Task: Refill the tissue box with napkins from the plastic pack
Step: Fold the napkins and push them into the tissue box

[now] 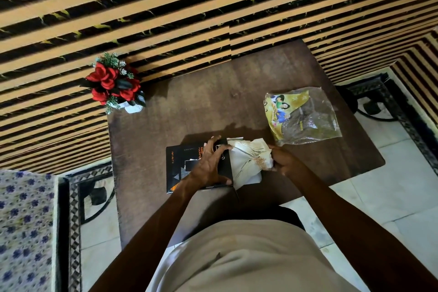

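Note:
A black tissue box lies flat on the brown wooden table, near its front edge. My left hand presses down on the box's top and right end. A stack of white napkins sticks out of the box's right end, bent and fanned. My right hand grips the outer end of that stack. The plastic pack, clear with a yellow printed side, lies flat and looks empty on the table to the right, apart from both hands.
A small white pot of red artificial flowers stands at the table's far left corner. A striped wall panel runs behind the table. A floral patterned cloth sits at lower left, tiled floor at right.

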Available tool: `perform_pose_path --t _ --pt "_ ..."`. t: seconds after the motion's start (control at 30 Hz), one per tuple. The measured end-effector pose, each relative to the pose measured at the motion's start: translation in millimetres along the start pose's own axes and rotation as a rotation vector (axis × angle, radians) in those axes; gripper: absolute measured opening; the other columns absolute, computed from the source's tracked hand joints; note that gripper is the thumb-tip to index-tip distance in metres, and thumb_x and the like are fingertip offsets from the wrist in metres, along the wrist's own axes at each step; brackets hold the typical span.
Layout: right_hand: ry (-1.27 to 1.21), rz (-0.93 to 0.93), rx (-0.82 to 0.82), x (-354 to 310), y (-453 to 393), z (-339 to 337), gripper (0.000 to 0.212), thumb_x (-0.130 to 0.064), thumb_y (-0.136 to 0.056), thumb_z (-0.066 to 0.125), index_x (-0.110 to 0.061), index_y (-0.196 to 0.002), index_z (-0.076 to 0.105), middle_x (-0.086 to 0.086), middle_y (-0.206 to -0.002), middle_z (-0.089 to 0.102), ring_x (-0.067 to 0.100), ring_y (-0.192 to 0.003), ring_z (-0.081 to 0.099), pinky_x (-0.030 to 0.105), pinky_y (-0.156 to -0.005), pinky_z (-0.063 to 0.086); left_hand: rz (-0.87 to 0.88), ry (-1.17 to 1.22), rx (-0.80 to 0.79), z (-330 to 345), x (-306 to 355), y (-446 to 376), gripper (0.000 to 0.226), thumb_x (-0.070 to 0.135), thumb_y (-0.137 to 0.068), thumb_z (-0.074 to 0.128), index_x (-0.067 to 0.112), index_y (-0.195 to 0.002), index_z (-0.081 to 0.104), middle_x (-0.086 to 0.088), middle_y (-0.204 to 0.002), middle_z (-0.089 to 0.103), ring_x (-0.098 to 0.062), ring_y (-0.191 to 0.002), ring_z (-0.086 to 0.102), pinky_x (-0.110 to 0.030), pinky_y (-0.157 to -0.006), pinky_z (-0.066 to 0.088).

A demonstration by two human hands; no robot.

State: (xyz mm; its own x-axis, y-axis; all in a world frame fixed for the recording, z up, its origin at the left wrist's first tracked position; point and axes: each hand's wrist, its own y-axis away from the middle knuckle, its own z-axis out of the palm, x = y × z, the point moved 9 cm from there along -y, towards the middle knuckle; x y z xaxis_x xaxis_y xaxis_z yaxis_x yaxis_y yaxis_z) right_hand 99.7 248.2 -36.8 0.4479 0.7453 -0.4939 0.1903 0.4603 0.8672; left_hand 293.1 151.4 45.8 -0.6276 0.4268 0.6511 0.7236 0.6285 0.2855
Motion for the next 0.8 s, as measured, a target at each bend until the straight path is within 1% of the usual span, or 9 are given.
perform_pose_path --t 0.13,0.23,0.37,0.5,0.6,0.67,0.7,0.73,0.8 --pt "-0.126 0.054 0.027 3.4 -2.5 -6.0 0.026 -0.026 -0.099 0.044 -0.015 -0.085 0.063 -0.001 -0.058 0.074 0.012 -0.050 0.071 0.029 -0.048 0.058 -0.010 0.001 -0.004 -0.7 -0.5 -1.5 0.098 0.037 -0.049 0.092 0.030 -0.134 0.043 -0.008 -0.158 0.007 -0.030 -0.147 0.006 -0.049 -0.119 0.026" --pt "-0.147 0.089 0.037 2.8 -0.5 -8.4 0.026 -0.023 -0.100 0.045 -0.009 -0.086 0.063 0.007 -0.059 0.074 0.019 -0.050 0.072 0.035 -0.048 0.058 -0.003 -0.008 0.001 -0.8 0.0 -0.8 0.096 0.037 -0.049 0.092 0.030 -0.132 0.045 -0.008 -0.157 0.009 -0.030 -0.146 0.008 -0.048 -0.119 0.025" --pt "-0.134 0.148 0.045 0.8 -0.2 -10.5 0.030 -0.028 -0.098 0.049 -0.002 -0.096 0.063 0.018 -0.066 0.075 0.033 -0.056 0.073 0.043 -0.049 0.059 0.008 -0.006 -0.002 0.1 0.4 0.9 0.093 0.034 -0.051 0.092 0.032 -0.132 0.046 -0.009 -0.158 0.006 -0.030 -0.147 0.006 -0.045 -0.118 0.023" --pt "-0.175 0.231 0.015 0.9 6.2 -3.0 0.039 -0.031 -0.099 0.044 0.001 -0.088 0.063 0.023 -0.062 0.072 0.041 -0.051 0.069 0.039 -0.043 0.056 0.014 -0.011 -0.009 0.3 1.0 1.6 0.091 0.035 -0.052 0.091 0.033 -0.131 0.046 -0.009 -0.158 0.005 -0.029 -0.147 0.004 -0.040 -0.117 0.022" --pt "-0.205 0.266 -0.004 5.3 9.1 0.8 0.037 -0.030 -0.099 0.046 0.001 -0.090 0.064 0.025 -0.066 0.072 0.043 -0.057 0.070 0.038 -0.048 0.057 0.011 -0.001 -0.008 0.9 0.6 0.9 0.089 0.034 -0.052 0.092 0.035 -0.129 0.048 -0.008 -0.158 0.004 -0.028 -0.147 0.003 -0.039 -0.116 0.021" --pt "-0.224 0.251 -0.010 10.0 13.4 4.6 0.030 -0.027 -0.098 0.048 -0.002 -0.097 0.064 0.022 -0.070 0.074 0.041 -0.074 0.072 0.043 -0.052 0.058 -0.003 0.012 -0.008 1.1 -1.1 0.4 0.090 0.034 -0.051 0.092 0.035 -0.129 0.047 -0.007 -0.158 0.003 -0.029 -0.147 0.003 -0.041 -0.117 0.023" --pt "-0.239 0.215 -0.021 10.3 16.6 7.3 0.025 -0.025 -0.098 0.048 -0.005 -0.100 0.064 0.019 -0.072 0.075 0.035 -0.081 0.072 0.043 -0.051 0.060 -0.009 0.024 -0.007 1.2 -1.9 0.0 0.091 0.033 -0.051 0.092 0.035 -0.130 0.047 -0.007 -0.158 0.003 -0.029 -0.148 0.003 -0.042 -0.117 0.024" --pt "-0.210 0.162 -0.029 8.4 22.0 9.8 0.021 -0.023 -0.098 0.048 -0.011 -0.101 0.064 0.013 -0.075 0.074 0.027 -0.080 0.071 0.039 -0.049 0.061 -0.013 0.035 -0.006 1.0 -2.4 -0.2 0.091 0.033 -0.051 0.092 0.035 -0.130 0.047 -0.006 -0.158 0.003 -0.029 -0.148 0.003 -0.042 -0.118 0.025" --pt "-0.050 0.068 -0.053 7.6 32.6 16.7 0.018 -0.022 -0.099 0.045 -0.019 -0.099 0.063 0.004 -0.085 0.068 0.015 -0.070 0.067 0.029 -0.047 0.059 -0.024 0.049 -0.004 0.2 -2.6 -0.1 0.095 0.032 -0.051 0.093 0.034 -0.133 0.044 -0.006 -0.158 0.003 -0.030 -0.148 0.004 -0.043 -0.119 0.026"
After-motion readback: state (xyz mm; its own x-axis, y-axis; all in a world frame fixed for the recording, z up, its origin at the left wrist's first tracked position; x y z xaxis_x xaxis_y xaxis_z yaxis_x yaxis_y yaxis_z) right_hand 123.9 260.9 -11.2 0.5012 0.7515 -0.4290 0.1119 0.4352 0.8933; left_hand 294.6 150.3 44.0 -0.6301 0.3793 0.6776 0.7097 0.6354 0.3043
